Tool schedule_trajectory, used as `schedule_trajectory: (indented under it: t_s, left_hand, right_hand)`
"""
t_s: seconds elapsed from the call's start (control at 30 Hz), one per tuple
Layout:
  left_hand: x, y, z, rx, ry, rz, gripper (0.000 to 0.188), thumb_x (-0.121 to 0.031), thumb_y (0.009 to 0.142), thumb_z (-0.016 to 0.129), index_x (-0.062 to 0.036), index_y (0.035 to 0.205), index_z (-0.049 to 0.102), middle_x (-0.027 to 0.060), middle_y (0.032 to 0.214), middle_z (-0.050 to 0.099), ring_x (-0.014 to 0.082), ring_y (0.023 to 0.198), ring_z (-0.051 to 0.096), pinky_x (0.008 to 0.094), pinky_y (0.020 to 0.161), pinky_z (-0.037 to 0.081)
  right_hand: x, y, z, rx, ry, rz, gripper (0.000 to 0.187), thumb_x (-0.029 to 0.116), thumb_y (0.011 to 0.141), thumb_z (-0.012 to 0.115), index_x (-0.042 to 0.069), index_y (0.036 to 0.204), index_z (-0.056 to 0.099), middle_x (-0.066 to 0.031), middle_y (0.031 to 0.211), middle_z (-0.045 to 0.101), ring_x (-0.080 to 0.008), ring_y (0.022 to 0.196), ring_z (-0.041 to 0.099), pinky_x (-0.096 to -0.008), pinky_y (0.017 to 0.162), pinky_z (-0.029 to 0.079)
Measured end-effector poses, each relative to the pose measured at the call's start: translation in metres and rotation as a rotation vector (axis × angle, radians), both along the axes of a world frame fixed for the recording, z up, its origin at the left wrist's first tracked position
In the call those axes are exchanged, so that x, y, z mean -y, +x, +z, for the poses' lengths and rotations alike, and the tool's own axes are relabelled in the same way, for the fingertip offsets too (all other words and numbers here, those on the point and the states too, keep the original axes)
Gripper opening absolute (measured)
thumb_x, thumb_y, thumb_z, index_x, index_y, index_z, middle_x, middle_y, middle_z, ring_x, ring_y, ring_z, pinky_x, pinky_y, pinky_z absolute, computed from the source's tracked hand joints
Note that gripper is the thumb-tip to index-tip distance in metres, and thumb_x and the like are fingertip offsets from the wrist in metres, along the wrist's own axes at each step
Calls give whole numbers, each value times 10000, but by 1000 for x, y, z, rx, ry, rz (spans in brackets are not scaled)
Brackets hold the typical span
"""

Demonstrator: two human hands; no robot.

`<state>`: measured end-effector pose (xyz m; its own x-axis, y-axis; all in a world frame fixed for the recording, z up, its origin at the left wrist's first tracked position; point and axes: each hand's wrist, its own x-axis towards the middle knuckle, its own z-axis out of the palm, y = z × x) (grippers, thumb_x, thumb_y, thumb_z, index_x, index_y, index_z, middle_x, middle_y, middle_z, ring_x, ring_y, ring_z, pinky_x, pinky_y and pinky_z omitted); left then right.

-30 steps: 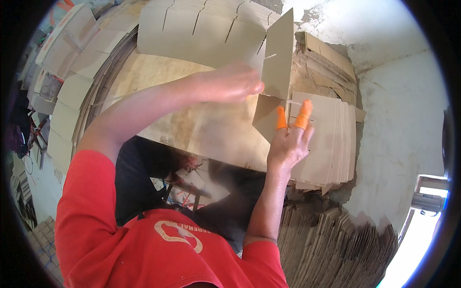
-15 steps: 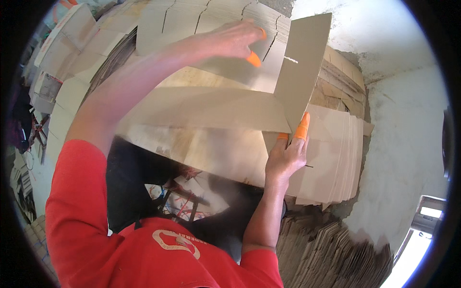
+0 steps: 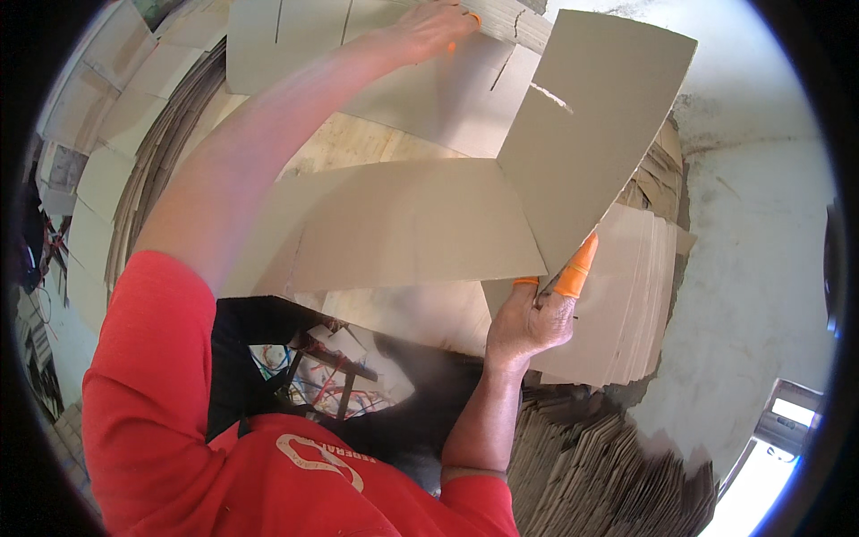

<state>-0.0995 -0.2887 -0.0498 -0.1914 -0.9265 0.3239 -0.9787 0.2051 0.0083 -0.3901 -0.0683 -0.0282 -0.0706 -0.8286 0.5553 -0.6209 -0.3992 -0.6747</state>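
Note:
My right hand (image 3: 537,313), with orange finger covers, is closed on the lower corner of two brown cardboard strips that meet at an angle. One strip (image 3: 403,224) lies lengthwise to the left; the other strip (image 3: 599,98) stands tilted up to the right, with a pale torn-looking slit. At the far side my left hand (image 3: 429,31), also with orange covers, pinches the upper part of a slotted cardboard sheet (image 3: 394,98) over a stack. Its fingertips are partly blurred.
Beneath the strips is a pale wooden board (image 3: 367,148). A fanned pile of cardboard sheets (image 3: 617,304) stands to the right beside a worn wall (image 3: 752,268). Further stacks line the left (image 3: 170,134) and the lower right (image 3: 608,474).
My left hand has moved farther away, and the slotted sheet has shifted left against the stack. My right hand has tilted the joined strips, bringing the upright one nearer and to the right.

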Motion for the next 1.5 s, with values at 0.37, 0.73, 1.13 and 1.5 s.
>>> schedule_trajectory:
  t_s: [0.37,0.73,1.13,1.5]
  left_hand:
    - [-44,-7,20,23,15,-347,165,49,708,595,-70,806,651,136,768,611,336,766,572,433,694,478]
    - [-82,-29,46,-9,64,-273,102,54,715,575,-28,693,518,126,739,582,341,729,615,456,583,488]
    - [-103,-46,63,-106,53,-303,100,51,692,597,-22,679,531,141,728,603,367,753,626,468,611,486]
    - [-148,-72,76,-403,108,-604,247,62,630,564,29,650,320,228,636,331,370,563,346,470,533,282]
  right_hand:
    - [-9,0,9,-42,-33,63,706,-141,861,603,117,1478,374,-63,1213,655,-105,970,628,-266,833,548]
    - [-35,-15,23,-109,-4,28,704,-135,852,603,140,1468,398,-94,1225,634,-134,966,652,-251,788,556]
    - [-52,-18,46,-258,153,-40,696,-160,822,533,114,1453,428,-135,1168,660,-148,863,672,-265,719,545]
    - [-44,-27,43,-457,263,111,731,-192,752,476,101,1421,467,-189,914,651,-272,729,657,-355,642,525]
